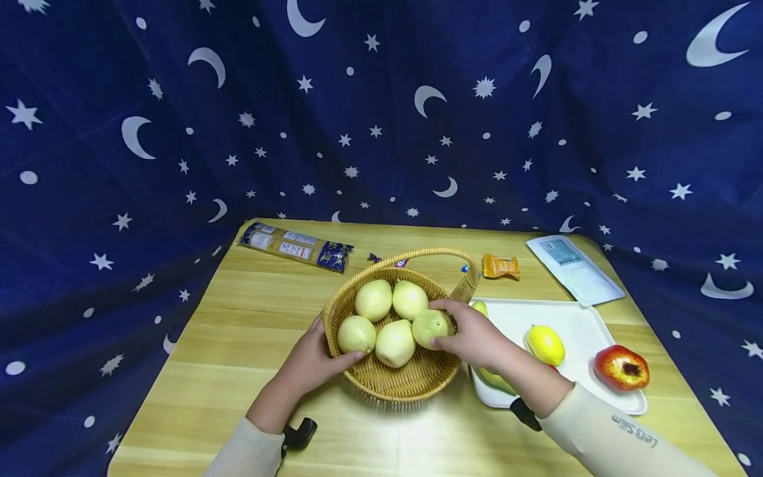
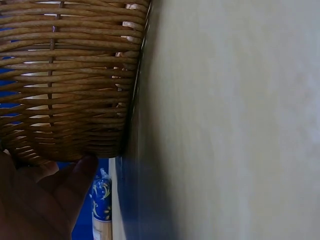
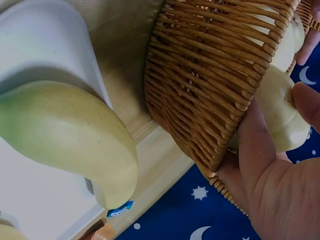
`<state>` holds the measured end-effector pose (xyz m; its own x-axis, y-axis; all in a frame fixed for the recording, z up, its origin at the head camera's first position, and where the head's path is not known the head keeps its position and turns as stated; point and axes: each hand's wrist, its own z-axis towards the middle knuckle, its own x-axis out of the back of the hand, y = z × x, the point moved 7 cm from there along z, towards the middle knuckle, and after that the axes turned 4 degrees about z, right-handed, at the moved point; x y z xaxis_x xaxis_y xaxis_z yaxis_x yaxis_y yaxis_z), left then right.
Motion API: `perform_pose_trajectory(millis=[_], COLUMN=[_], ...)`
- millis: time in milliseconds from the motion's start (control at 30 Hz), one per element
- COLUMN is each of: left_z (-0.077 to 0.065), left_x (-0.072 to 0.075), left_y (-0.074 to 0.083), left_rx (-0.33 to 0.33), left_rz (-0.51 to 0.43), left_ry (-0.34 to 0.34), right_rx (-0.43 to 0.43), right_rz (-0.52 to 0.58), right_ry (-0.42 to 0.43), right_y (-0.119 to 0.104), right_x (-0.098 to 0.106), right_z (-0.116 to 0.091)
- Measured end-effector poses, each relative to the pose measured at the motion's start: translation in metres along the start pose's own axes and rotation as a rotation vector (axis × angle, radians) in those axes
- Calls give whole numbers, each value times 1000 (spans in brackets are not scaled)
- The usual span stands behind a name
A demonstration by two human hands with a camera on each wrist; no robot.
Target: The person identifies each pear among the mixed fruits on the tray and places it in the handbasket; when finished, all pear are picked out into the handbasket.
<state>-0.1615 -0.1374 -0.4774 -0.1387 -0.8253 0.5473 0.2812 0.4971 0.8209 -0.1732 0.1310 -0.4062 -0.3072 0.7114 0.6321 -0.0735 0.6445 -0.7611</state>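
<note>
A wicker basket [image 1: 411,387] with an arched handle stands mid-table and holds several pale yellow-green pears [image 1: 373,300]. My left hand [image 1: 306,361] grips the basket's left side, its thumb over the rim and its fingers on the outer wall. In the left wrist view, fingers [image 2: 70,187] touch the weave [image 2: 75,90]. Over the basket's right rim reaches my right hand [image 1: 473,334], holding the rightmost pear [image 1: 430,328] between thumb and fingers. The right wrist view shows that pear [image 3: 280,110] inside the rim, its underside partly hidden.
Right of the basket, a white tray [image 1: 572,311] bears a lemon [image 1: 545,343], a red pomegranate-like fruit [image 1: 621,368] and a yellow-green mango [image 3: 75,135]. Behind lie a noodle pack [image 1: 292,246], an orange packet [image 1: 501,266], a white pouch [image 1: 575,268] and small wrapped sweets [image 1: 401,263].
</note>
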Motion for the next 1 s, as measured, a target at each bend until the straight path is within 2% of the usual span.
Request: perform_pose_trajectory(millis=[200,533,1000], left_z=[-1,-2,-2], left_x=[3,3,2], left_y=[-1,-3,-4], left_rx=[9,11,-4], left_rz=[16,0,7], left_ry=[8,7,7], right_rx=[-10,93,165], right_rz=[-26,-178,-146], right_ry=[-20,-28,-32], right_y=[-2,-4,-2], right_x=[-4,-13,-13], right_z=[2,6,-3])
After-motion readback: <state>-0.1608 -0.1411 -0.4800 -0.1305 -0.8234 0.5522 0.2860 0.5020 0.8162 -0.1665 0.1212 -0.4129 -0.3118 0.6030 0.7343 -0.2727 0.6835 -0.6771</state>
